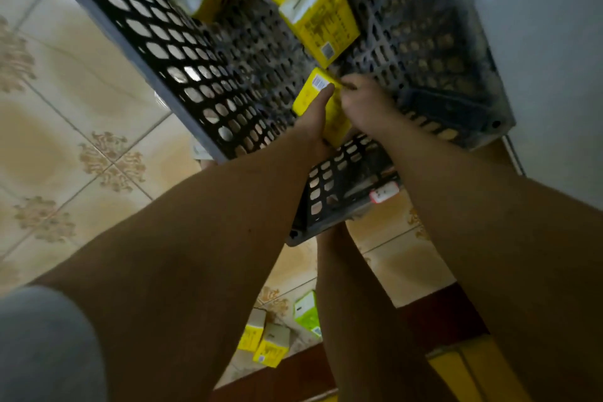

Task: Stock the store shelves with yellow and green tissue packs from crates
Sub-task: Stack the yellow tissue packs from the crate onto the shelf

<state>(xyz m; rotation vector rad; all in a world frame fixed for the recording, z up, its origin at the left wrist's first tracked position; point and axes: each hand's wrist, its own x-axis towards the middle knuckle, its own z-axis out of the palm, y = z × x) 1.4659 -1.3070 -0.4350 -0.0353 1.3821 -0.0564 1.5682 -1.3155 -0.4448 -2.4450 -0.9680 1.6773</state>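
both hands grip one yellow tissue pack (321,108) in black crate (169,52) | left hand (315,127) underneath, right hand (362,104) on top | lifting out for shelving

Beige floor tiles (65,127) with brown floral corner motifs spread across the left side. A pale wall (554,42) stands at the upper right. Low down, a dark reddish-brown strip (434,313) crosses the floor, and a grey sleeve (36,346) fills the bottom-left corner.

The tiled floor (65,114) carries a black crate (228,75), two yellow packs (272,347) and one green pack (306,313).
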